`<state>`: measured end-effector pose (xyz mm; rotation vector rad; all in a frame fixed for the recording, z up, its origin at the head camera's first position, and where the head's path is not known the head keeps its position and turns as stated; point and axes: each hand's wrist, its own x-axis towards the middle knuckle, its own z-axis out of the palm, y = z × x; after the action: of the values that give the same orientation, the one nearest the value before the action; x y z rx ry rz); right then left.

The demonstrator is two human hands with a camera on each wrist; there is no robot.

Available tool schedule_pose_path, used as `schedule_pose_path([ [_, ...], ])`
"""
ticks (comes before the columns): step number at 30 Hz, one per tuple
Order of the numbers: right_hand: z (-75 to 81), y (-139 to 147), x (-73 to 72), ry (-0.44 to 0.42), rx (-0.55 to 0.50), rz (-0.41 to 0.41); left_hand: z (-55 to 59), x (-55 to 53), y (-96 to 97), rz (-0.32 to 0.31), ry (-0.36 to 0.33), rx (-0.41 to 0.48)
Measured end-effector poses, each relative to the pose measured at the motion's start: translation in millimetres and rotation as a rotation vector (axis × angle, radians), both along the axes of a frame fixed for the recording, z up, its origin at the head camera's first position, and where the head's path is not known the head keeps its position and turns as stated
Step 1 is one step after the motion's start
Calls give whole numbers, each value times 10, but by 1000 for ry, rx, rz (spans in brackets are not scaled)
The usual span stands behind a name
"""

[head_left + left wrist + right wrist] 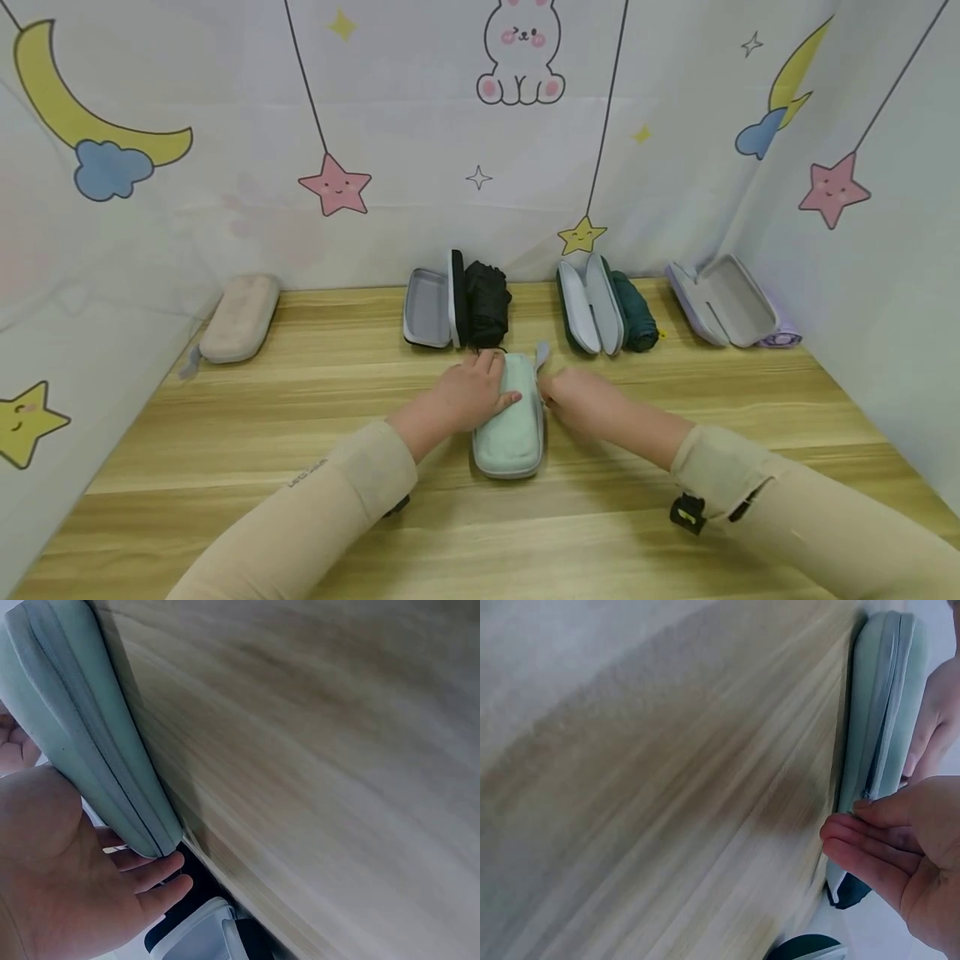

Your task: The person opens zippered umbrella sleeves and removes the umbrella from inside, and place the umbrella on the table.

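Being pinched by the right grip (581,403), the zipper (871,778) could be jammed by skewed pulling if the mint case (513,433) beneath the straight-fingered left grip (469,390) is shifted.

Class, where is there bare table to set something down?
Bare: between beige case and black case; the near side of the mint case; in front of the purple case. Crowded: the back row, black case to purple case.
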<state>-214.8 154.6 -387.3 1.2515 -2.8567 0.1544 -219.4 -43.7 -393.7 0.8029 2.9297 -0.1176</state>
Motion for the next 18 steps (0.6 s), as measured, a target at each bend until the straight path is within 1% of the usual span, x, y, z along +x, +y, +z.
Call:
schedule_pose_path([
  [8,-53,-2,-139,127,-11,7,35,54,11,-14,12,-12],
  [9,-60,-6,-155,137,-11,5,41,61,10,-18,16,-14],
  [12,-70,-25,-188,133,-11,-18,47,76,5,-27,35,-15],
  [15,-58,-45,-171,135,11,-51,40,74,3,-23,37,-13],
  [18,-16,-85,-84,173,60,-85,26,65,2,-19,32,-10],
])
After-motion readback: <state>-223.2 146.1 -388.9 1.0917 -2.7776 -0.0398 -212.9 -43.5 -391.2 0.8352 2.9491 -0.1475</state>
